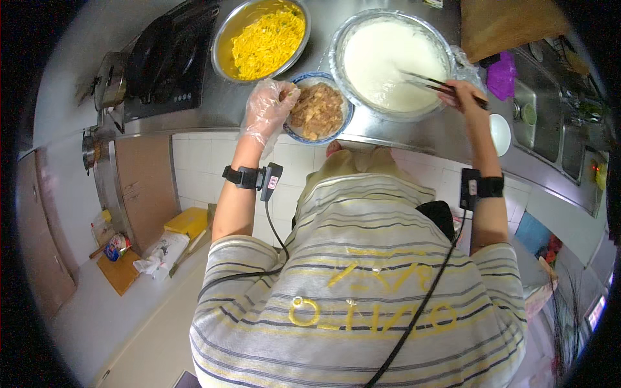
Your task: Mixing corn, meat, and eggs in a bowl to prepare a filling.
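My left hand, in a clear plastic glove, has its fingers curled together at the left rim of a blue-and-white bowl. Raw minced meat, pale brown, fills that bowl. Whether the fingertips pinch a bit of food is not clear. My bare right hand grips a pair of dark chopsticks. Their tips reach over the white batter in a large metal basin; I cannot tell if they dip in. Shredded yellow food with green bits lies in a steel bowl beyond my left hand.
A black gas stove and a metal pot stand left on the steel counter. To the right are a white bowl, a purple bag, crumpled plastic and the sink. Cables run from both wrist devices.
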